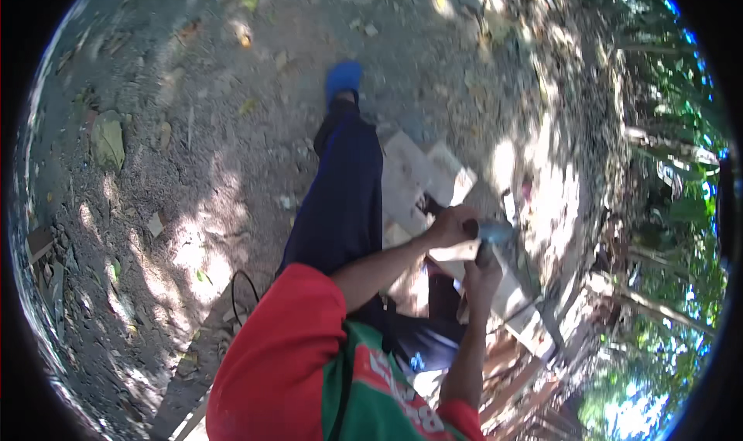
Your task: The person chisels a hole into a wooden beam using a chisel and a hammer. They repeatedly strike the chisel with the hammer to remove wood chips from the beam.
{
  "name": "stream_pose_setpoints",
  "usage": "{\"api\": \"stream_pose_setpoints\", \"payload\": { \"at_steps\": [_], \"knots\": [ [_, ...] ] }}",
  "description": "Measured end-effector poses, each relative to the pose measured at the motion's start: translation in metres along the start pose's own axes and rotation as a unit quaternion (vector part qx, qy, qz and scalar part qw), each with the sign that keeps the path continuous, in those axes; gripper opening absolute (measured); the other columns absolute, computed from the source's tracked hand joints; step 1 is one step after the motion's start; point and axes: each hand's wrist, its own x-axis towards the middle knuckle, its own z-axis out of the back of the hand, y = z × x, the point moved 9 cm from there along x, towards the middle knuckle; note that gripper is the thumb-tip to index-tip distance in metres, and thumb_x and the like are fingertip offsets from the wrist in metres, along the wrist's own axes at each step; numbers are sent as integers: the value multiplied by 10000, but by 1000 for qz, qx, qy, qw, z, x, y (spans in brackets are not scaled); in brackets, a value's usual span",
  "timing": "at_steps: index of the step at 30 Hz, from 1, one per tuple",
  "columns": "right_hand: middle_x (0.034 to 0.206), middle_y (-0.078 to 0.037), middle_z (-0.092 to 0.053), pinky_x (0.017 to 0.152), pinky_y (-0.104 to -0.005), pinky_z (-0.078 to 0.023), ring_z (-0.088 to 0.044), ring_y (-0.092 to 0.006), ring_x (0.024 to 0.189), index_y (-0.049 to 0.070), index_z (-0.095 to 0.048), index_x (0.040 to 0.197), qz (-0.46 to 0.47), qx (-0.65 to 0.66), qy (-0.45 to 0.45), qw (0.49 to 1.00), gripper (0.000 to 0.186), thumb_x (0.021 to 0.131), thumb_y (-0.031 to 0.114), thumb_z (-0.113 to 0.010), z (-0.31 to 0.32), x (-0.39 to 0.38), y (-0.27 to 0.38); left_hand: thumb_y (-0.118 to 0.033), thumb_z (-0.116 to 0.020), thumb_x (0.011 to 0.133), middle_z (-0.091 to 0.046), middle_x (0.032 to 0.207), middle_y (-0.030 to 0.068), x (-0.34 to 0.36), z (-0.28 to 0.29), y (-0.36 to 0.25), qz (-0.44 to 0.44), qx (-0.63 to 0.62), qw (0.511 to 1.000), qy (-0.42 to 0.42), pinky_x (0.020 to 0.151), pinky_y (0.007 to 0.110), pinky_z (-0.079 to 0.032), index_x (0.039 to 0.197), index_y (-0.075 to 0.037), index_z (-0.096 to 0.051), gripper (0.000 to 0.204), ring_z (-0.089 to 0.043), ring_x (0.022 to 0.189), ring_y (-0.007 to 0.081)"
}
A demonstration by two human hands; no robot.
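The left hand (449, 229) curls around the dark, rounded grip of a dark handheld tool with a blurred, greyish-blue head (497, 233); the right hand (483, 278) wraps its dark body. The tool is over pale, flat wooden boards (406, 170), to the right of a dark-blue trouser leg (348, 185); whether it touches the boards, I cannot tell.

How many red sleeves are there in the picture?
2. The left red sleeve is big, left of the green shirt front. The right red sleeve is at the bottom edge, partly cut off. I see no others.
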Motion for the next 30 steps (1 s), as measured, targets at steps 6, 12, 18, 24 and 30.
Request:
{"api": "stream_pose_setpoints", "payload": {
  "at_steps": [6,12,18,24,30],
  "knots": [
    [600,-18,-542,488,-233,-417,-508,-98,505,57,-564,890,10,49,-156,986,193,767,138,-689,181,16,61,-167,-782,649,-579,779,146,20,13,-28,27,61,997,-31,700,431,-463,915,-71,-595,339,-614,803,314],
    [685,-58,-522,583,-308,-435,-483,-149,565,2,-570,789,299,192,-343,870,156,837,144,-524,416,-47,187,-153,-792,672,-588,759,102,8,11,-31,34,59,998,12,687,407,-459,906,-75,-616,303,-602,774,306],
    [635,-84,-560,584,-343,-459,-541,-204,544,-10,-562,844,-38,-17,-154,987,173,765,143,-579,111,4,20,-151,-786,668,-630,829,130,23,2,-15,60,66,996,26,701,407,-464,919,-58,-621,314,-623,822,308],
    [581,-61,-557,450,-286,-427,-537,-136,465,17,-553,779,-178,85,-87,977,126,750,99,-646,82,19,43,-137,-779,672,-634,829,158,14,5,-6,42,77,996,-27,698,428,-480,970,-51,-621,348,-637,823,337],
    [703,-10,-482,578,-234,-426,-508,-103,655,17,-557,923,105,62,-464,877,271,913,282,-609,420,-37,126,-179,-793,728,-649,862,139,16,-5,-7,83,91,992,38,718,380,-485,971,-46,-601,337,-648,819,283]
  ]
}}
